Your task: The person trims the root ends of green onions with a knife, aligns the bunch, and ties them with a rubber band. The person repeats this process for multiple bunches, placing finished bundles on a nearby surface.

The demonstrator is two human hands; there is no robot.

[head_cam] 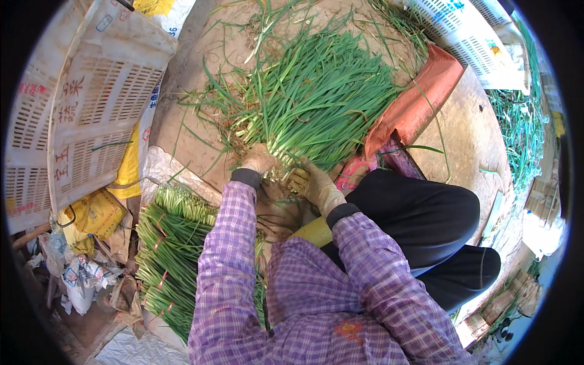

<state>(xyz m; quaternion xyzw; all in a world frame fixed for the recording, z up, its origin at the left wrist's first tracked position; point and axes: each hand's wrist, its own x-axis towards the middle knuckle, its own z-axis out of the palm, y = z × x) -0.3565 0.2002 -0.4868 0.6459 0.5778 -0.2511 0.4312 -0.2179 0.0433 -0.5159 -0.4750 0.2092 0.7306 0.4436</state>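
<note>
A large heap of long green chives (328,96) lies on the ground before me, pale stem ends towards my hands. My left hand (259,159), in a pale glove, grips a tuft of pale chive stems (279,153) at the heap's near end; its fingertips are partly hidden. Across from it, my gloved right hand (312,185) has its fingers curled at the same stem ends, their tips stained yellow. Beside my left forearm, several bundles of chives (171,255) lie stacked, bound with reddish ties.
White slatted plastic crates (100,105) stand at left, above yellow sacks (98,214) and crumpled bags (84,280). An orange-red sheet (417,102) borders the heap at right, near my pink sandal (350,172). More white crates (470,41) stand at upper right.
</note>
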